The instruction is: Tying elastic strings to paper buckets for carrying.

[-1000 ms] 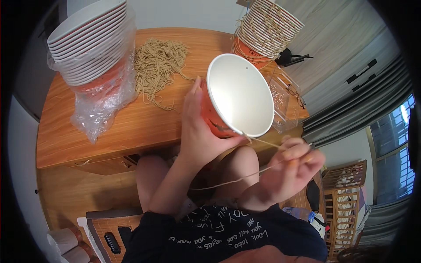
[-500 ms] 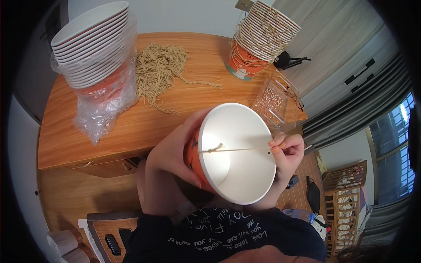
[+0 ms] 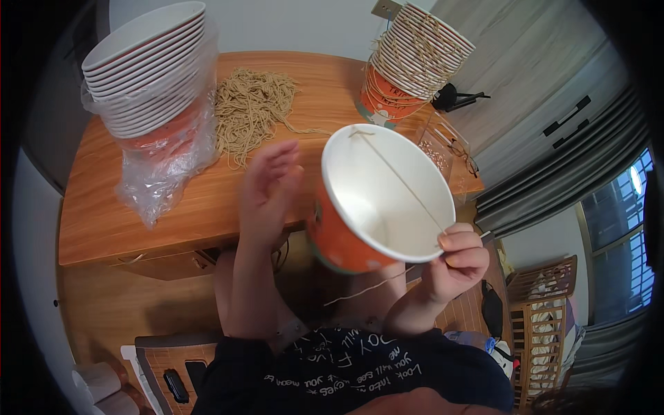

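My right hand (image 3: 456, 263) pinches the near right rim of an orange paper bucket (image 3: 346, 232) with a white inside. The bucket is tilted and held in the air in front of the desk edge. A thin tan string (image 3: 401, 178) runs across its mouth from a knot near the far rim to my right fingers, and a loose end hangs outside below the rim. My left hand (image 3: 270, 183) is off the bucket, to its left, open and slightly blurred, with nothing in it. Beyond it lies a tangled heap of tan string (image 3: 252, 107) on the desk.
Stacked white-rimmed buckets in plastic wrap (image 3: 166, 138) stand at the desk's left. Another stack, draped with string loops (image 3: 415, 62), stands at the back right. Beside it are a clear tray (image 3: 443, 149) of small pieces and glasses (image 3: 460, 149). The wooden desk (image 3: 138, 221) has a curved edge.
My left hand has let go of the bucket and moved up and left. The bucket has turned and tilted; a string end now hangs outside it. My right hand has lowered slightly.
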`<state>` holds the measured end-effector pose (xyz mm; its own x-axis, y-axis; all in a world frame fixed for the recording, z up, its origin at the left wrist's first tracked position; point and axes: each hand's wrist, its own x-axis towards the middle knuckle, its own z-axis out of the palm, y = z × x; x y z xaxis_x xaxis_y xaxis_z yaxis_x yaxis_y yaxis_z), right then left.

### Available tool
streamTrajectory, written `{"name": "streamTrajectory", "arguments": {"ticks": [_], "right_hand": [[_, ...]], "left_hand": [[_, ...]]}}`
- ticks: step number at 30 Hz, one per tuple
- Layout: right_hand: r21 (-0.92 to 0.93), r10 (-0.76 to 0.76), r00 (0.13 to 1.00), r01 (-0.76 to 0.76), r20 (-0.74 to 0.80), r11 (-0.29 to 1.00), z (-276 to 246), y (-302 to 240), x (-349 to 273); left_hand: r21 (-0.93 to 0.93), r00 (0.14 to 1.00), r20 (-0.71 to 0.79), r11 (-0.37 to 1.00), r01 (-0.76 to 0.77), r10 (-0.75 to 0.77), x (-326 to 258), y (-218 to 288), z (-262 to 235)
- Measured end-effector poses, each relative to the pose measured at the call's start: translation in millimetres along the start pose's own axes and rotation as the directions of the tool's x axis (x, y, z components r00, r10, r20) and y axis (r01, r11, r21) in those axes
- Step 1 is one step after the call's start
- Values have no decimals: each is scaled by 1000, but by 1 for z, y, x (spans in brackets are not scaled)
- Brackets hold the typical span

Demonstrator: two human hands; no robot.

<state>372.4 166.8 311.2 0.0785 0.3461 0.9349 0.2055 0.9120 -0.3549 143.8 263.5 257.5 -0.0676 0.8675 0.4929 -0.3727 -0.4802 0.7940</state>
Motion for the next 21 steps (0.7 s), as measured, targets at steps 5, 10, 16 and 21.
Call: {"name": "streamTrajectory", "arguments": {"ticks": [5,10,16,21], "right_hand": [[-377,31,998,-11,49,926,31,-2,-1],[-328,230,956,-162,181,931,46,-4,-7],[327,371,902,-427,220,843,52,-7,-11],[662,322,895,-445,308,603,30,-1,-12]], "left_hand": [[-134,998,57,991,0,8,-18,31,-1],[195,720,637,961,196,-276,-20,67,9],[312,532,761,928,204,-373,-25,47,12],[278,424,804,894,352,-417,-15,57,16]]}}
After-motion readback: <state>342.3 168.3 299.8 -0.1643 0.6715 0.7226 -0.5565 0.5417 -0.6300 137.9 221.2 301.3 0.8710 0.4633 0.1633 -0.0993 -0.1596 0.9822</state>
